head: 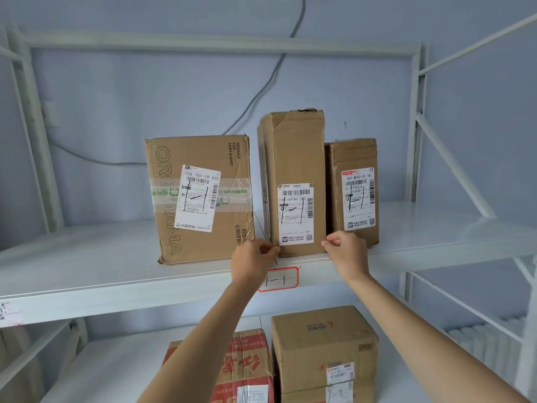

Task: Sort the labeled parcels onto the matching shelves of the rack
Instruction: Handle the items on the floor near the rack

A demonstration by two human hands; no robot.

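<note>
While both hands reach up to the middle of the frame, the left hand [254, 258] and the right hand [347, 251] curl their fingers at the two lower front corners of the tall parcel [293, 158], which stands upright on the upper shelf [87, 266] of the white rack; whether the fingers truly pinch the cardboard or only touch it cannot be told. Its white shipping label [296, 213] reads roughly "159-159-B01-2", with "1-1" scrawled over it in black marker. Left of it, apart, stands a wide parcel [200, 199] printed "RELIABLE FOR MOM & BABY" and large letters ending in "MAMA", its label numbered "505 101-19 525". Just right of the tall one, touching it, a shorter parcel [353, 193] carries "642 M003-00 181". On the shelf's front edge, between the wrists, a red-bordered tag [283, 279] shows "1-1". At lower centre, on the lower shelf [116, 367], sit a red-and-white printed box [250, 365] and a plain brown box [322, 344] marked "1-2". A grey cable [261, 91] runs down the wall behind.
</note>
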